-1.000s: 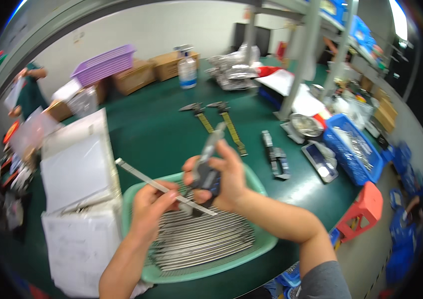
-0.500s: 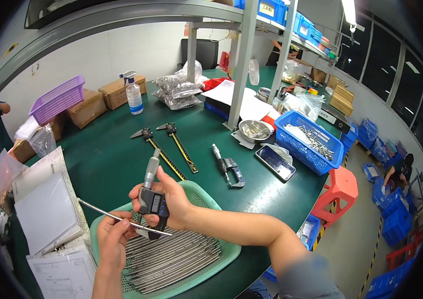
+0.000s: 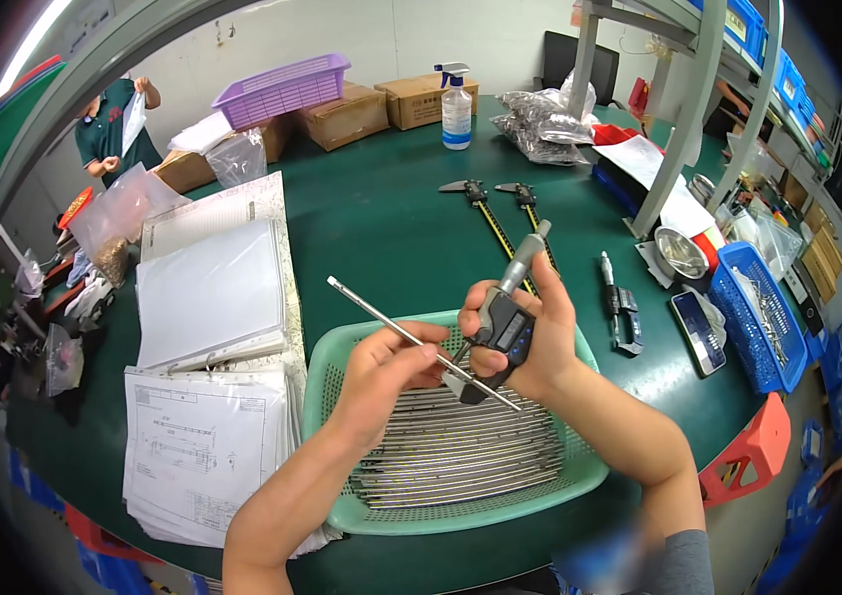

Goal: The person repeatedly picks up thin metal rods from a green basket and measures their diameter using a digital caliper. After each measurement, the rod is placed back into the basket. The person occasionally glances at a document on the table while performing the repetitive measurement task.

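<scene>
Between the fingers of my left hand [image 3: 389,372] is a thin metal rod [image 3: 366,305], slanting from upper left to lower right. My right hand [image 3: 550,342] grips a digital micrometer [image 3: 506,325], its thimble pointing up and its frame around the rod near the rod's lower end. Whether the measuring faces touch the rod I cannot tell. Both hands are above a light green plastic basket [image 3: 336,511], where many similar metal rods [image 3: 460,451] lie side by side.
Two calipers [image 3: 485,213] lie beyond the basket. To the right are a second micrometer [image 3: 621,307], a phone [image 3: 698,332] and a blue basket [image 3: 787,372] of small metal parts. Papers with drawings [image 3: 203,446] lie left. A spray bottle [image 3: 456,114] stands behind; a person [image 3: 113,129] is far left.
The view has swung left, so the bench things appear farther right. The rod and micrometer remain in my hands, and more of the papers and the far-left person now shows.
</scene>
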### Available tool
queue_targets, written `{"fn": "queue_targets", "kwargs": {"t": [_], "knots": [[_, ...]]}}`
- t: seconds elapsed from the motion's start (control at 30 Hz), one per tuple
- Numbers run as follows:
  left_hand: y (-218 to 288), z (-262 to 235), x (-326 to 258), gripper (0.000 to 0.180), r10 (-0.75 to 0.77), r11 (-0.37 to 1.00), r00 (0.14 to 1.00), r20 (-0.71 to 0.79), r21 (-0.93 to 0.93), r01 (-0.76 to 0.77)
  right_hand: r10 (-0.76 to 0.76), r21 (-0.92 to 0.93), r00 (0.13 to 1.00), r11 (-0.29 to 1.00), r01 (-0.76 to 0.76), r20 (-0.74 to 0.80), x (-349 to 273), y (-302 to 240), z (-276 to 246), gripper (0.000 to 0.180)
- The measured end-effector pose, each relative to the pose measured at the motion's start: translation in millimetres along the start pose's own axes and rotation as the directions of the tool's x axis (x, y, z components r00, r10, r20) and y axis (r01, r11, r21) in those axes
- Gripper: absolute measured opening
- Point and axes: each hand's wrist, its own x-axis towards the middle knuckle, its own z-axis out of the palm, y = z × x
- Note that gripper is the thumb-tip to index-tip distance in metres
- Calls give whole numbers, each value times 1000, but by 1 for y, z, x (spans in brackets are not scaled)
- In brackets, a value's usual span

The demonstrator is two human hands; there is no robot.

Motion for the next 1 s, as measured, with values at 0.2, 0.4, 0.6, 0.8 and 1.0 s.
{"fn": "queue_targets", "kwargs": {"t": [0.2,0.4,0.6,0.8,1.0], "knots": [[0,-2,2,20,18,1000,999,-49,-7,-18,17,-11,999,1000,-18,-32,0,0,1,68],[0,0,2,19,12,1000,999,-31,6,-12,23,7,1000,1000,-23,-16,1,-1,-3,69],[0,0,0,21,-14,999,1000,25,39,13,0,15,999,1000,0,-40,-1,0,3,68],[1,1,0,22,-11,1000,1000,-6,18,11,1,2,999,1000,-1,-46,-2,-1,3,67],[0,-3,1,16,-5,1000,999,-46,-14,4,26,-29,998,999,-28,-59,-1,0,3,66]]}}
